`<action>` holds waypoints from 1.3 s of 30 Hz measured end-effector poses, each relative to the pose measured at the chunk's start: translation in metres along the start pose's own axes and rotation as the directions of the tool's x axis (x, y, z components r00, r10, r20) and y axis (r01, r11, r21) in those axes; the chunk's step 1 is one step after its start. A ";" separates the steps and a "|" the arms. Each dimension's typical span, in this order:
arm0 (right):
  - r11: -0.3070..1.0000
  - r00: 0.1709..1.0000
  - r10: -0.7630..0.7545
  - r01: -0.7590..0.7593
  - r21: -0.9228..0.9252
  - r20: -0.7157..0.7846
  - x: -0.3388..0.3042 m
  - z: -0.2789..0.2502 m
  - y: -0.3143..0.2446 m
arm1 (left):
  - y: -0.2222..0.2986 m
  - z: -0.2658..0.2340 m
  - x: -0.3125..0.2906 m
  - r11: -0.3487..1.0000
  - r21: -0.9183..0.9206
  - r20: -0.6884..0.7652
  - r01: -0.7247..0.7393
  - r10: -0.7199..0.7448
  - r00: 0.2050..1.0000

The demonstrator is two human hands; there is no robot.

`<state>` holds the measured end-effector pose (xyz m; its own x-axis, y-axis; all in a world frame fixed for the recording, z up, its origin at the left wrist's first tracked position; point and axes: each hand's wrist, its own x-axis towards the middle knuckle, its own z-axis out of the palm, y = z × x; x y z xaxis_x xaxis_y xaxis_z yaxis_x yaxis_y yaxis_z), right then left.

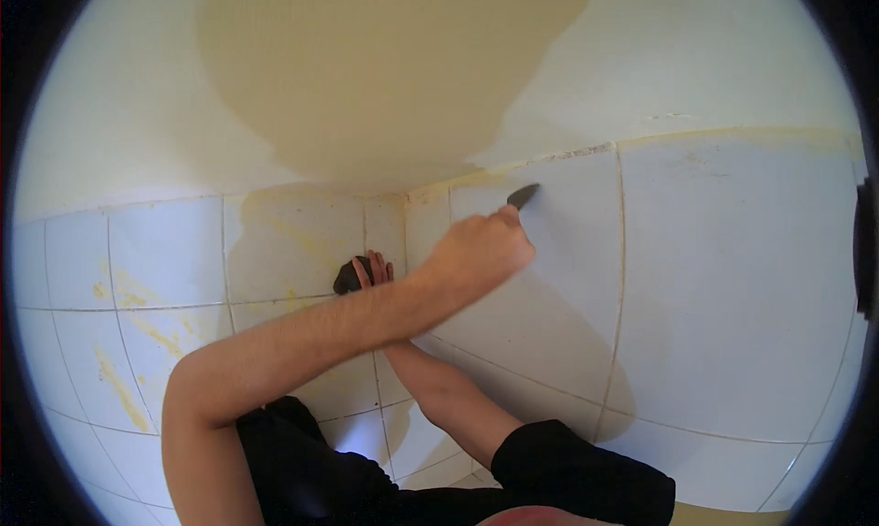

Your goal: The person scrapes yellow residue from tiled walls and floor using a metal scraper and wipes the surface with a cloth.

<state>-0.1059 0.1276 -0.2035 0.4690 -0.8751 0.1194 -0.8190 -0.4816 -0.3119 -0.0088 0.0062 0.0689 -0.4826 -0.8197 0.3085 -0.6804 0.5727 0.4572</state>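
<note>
Scraping tool: a dark blade [523,195] is pinched in the left grip [481,251]; only its tip is seen, just above and to the right of the knuckles, touching the white tile [732,279] close under the yellowed top joint [568,153].
Left grip: pressed together around the handle, which is hidden inside the fist; the forearm is crossed over the other arm.
Right grip: the right grip [371,271] is laid at the wall corner, below and to the left of the left grip, against a dark object [346,277]; it is half covered by the left forearm, so it cannot be told whether it is closed on that object or only pressed on it.
Around the grips: yellow smears [119,389] are seen on the tiles far to the left of both grips; a large tan patch [385,68] is spread on the plaster above them.
Doing it well: by judgement, the blade is best held at a low angle to the glaze, with the tip run along the joint rather than dug into it, so that residue is lifted and the tile is not scratched.
Risk: with the arms crossed, reach is judged limited, so short strokes are advised.
</note>
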 end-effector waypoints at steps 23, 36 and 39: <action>0.960 0.982 0.176 -0.156 0.231 -0.064 -0.009 0.005 0.002 | -0.028 0.007 0.010 0.999 -0.011 -0.182 -0.047 0.044 0.982; 0.988 0.975 0.131 -0.143 0.055 0.181 0.018 -0.018 -0.016 | 0.005 -0.003 0.009 0.998 0.049 -0.230 -0.031 0.041 0.972; 0.977 0.962 0.144 -0.175 0.119 0.232 0.005 -0.027 -0.013 | -0.020 -0.003 0.015 1.000 0.013 -0.109 0.006 -0.005 0.994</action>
<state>-0.1018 0.1280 -0.1736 0.4101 -0.8998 -0.1487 -0.8433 -0.3121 -0.4375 -0.0011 -0.0177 0.0666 -0.4163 -0.8187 0.3954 -0.6908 0.5676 0.4479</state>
